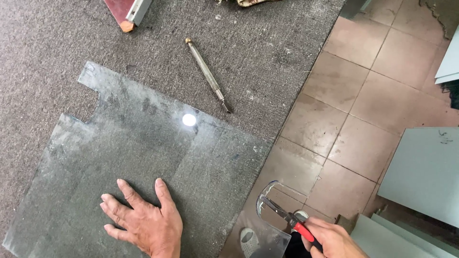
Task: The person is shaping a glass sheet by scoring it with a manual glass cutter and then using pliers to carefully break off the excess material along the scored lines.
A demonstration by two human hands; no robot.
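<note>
Left hand (143, 222) pressed flat, fingers spread, on glass sheet (129, 162) lying on carpeted table (258, 43). Right hand (334, 239) grips red-handled pliers (289, 219), tips closed on the sheet's overhanging curved edge; glass cutter (208, 75) lies apart above.

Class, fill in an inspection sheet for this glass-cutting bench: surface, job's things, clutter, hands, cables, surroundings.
Surface: grey carpeted bench, dusty.
Job's things: glass sheet lies flat, notched at its far left edge and overhanging the bench's right edge, with a curved cutout there; red-handled pliers bite the cutout's rim.
Clutter: metal glass cutter beyond the sheet; red-and-grey block at the far edge.
Hands: left hand flat on the glass; right hand grips the pliers.
Cables: nothing seen.
Surroundings: tiled floor; pale panels stacked at right.
</note>
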